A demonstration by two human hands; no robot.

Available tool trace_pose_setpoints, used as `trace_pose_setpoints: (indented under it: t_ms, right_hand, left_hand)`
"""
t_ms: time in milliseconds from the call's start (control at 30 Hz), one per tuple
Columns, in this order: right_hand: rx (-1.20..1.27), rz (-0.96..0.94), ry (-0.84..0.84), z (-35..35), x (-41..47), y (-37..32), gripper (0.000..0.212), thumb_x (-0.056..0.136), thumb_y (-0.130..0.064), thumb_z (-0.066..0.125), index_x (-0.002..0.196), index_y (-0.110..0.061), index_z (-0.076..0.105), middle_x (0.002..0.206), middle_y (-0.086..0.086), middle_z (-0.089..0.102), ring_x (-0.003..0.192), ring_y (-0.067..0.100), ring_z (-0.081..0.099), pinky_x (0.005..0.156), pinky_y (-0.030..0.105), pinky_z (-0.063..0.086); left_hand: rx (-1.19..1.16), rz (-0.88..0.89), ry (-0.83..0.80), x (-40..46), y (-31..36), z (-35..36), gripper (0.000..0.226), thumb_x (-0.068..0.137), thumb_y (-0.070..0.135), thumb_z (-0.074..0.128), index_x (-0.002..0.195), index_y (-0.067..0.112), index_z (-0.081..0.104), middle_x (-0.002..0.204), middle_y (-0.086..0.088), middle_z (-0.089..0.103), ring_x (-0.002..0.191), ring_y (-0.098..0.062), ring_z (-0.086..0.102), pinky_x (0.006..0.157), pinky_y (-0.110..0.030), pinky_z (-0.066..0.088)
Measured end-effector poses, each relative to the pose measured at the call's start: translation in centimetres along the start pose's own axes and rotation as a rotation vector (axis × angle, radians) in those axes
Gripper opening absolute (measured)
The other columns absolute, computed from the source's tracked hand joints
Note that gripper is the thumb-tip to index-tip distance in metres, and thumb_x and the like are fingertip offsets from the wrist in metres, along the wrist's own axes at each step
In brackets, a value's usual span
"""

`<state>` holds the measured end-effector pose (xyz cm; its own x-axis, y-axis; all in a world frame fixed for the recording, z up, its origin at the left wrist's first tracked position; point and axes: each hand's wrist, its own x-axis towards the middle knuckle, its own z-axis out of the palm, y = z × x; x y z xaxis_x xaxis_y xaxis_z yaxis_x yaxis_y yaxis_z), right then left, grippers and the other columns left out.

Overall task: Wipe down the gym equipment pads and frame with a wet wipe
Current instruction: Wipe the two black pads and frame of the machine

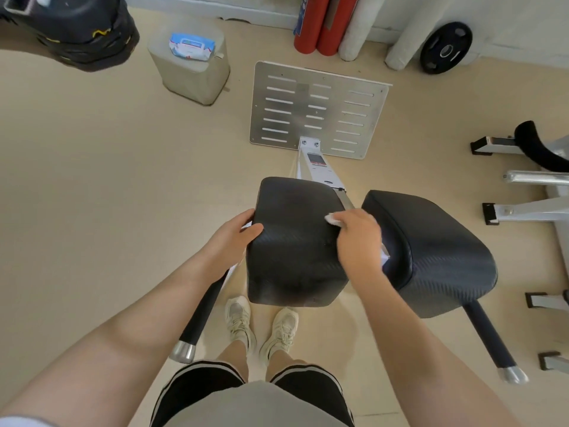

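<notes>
Two black padded cushions sit side by side on a grey metal frame (317, 167). My left hand (232, 238) grips the left edge of the left pad (292, 241), thumb on top. My right hand (358, 238) presses a white wet wipe (332, 218) against the right upper edge of that same pad; another bit of the wipe shows under the wrist. The right pad (437, 254) lies just beyond my right hand, untouched. Two black handles with chrome caps (197, 325) (489, 340) stick out below the pads.
A slotted metal footplate (317, 109) lies on the floor ahead. A pack of wet wipes (191, 46) rests on a grey block at the upper left. Red and white rolls (326, 23) and a weight plate (445, 47) lean on the wall. Other grey frames (529, 208) stand right.
</notes>
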<state>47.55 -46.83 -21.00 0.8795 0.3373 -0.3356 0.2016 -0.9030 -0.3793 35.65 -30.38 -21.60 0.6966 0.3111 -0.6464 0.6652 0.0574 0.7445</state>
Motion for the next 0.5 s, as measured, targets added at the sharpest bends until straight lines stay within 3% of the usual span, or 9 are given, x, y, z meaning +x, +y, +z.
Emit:
trace_pose_setpoints:
  t_ms: [67, 167, 267, 333, 400, 500]
  right_hand:
    - [-0.015, -0.211, -0.049, 1.3, -1.4, -2.4, 0.036, 0.092, -0.001, 0.043, 0.121, -0.013, 0.060, 0.127, 0.004, 0.054, 0.117, 0.019, 0.045, 0.100, 0.018, 0.028]
    - [-0.074, -0.466, -0.086, 2.6, -2.8, -4.8, 0.034, 0.097, -0.014, 0.039, 0.129, -0.010, 0.052, 0.132, 0.005, 0.051, 0.123, 0.020, 0.041, 0.107, 0.024, 0.027]
    - [-0.101, -0.517, -0.115, 1.6, -2.8, -4.0, 0.036, 0.100, -0.026, 0.036, 0.131, -0.013, 0.048, 0.135, 0.001, 0.049, 0.126, 0.015, 0.041, 0.108, 0.023, 0.028]
    - [-0.191, -0.551, -0.140, 0.6, -2.4, -1.9, 0.037, 0.099, -0.025, 0.037, 0.133, -0.012, 0.046, 0.137, 0.001, 0.046, 0.129, 0.015, 0.038, 0.109, 0.025, 0.027]
    - [-0.269, -0.510, -0.133, -0.5, -1.8, 0.8, 0.038, 0.099, -0.023, 0.037, 0.135, -0.012, 0.042, 0.141, 0.001, 0.041, 0.131, 0.015, 0.034, 0.110, 0.026, 0.026]
    - [-0.196, -0.357, -0.048, -0.8, -1.3, 3.2, 0.038, 0.099, -0.027, 0.035, 0.133, -0.013, 0.044, 0.136, 0.002, 0.048, 0.125, 0.016, 0.044, 0.105, 0.026, 0.034]
  left_hand:
    - [-0.069, 0.011, 0.059, -0.5, 0.0, 0.5, 0.033, 0.098, 0.015, 0.039, 0.129, 0.020, 0.051, 0.114, 0.010, 0.060, 0.107, -0.010, 0.056, 0.071, -0.001, 0.042]
    - [-0.161, 0.023, 0.161, -1.0, 0.1, 1.5, 0.031, 0.098, 0.011, 0.039, 0.126, 0.015, 0.052, 0.106, 0.010, 0.059, 0.102, -0.012, 0.056, 0.080, -0.015, 0.044]
    - [-0.192, 0.043, 0.248, -1.5, -0.3, 2.5, 0.033, 0.098, 0.009, 0.036, 0.124, 0.020, 0.053, 0.115, 0.006, 0.059, 0.103, -0.013, 0.056, 0.086, -0.019, 0.042]
    - [-0.231, 0.051, 0.255, -1.9, -1.0, 3.1, 0.037, 0.097, 0.005, 0.033, 0.122, 0.022, 0.054, 0.116, 0.004, 0.061, 0.103, -0.009, 0.056, 0.081, -0.010, 0.042]
    - [-0.222, 0.052, 0.245, -2.3, -1.5, 3.4, 0.041, 0.097, 0.005, 0.032, 0.129, 0.022, 0.050, 0.121, 0.009, 0.058, 0.104, -0.002, 0.053, 0.077, -0.003, 0.037]
    - [-0.250, 0.061, 0.262, -2.2, -2.0, 3.8, 0.045, 0.098, 0.006, 0.031, 0.138, 0.023, 0.042, 0.129, 0.012, 0.052, 0.114, -0.002, 0.046, 0.086, -0.006, 0.032]
